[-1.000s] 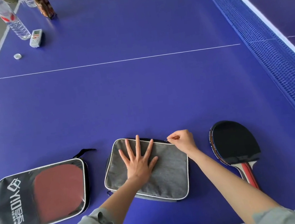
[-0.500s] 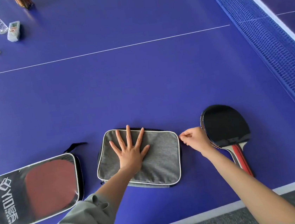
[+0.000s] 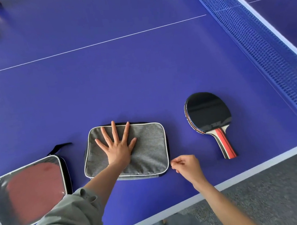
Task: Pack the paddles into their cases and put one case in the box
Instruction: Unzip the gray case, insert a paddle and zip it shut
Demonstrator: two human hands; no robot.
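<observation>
Left hand (image 3: 117, 149) flat on grey case (image 3: 148, 149) | right hand (image 3: 186, 165) pinched, probably zipper pull, at case's near-right corner | paddle (image 3: 209, 118) right of case, nearer right hand, handle toward near edge

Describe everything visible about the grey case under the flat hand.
The grey case is a soft rectangular pouch of heathered grey fabric with rounded corners and pale piping around its top face; a dark side band shows along its edges. It lies flat on the blue table, between the clear-fronted black case and the loose black paddle. The left hand presses on it, fingers spread. The right hand pinches at its near right corner, probably the zipper pull.
</observation>
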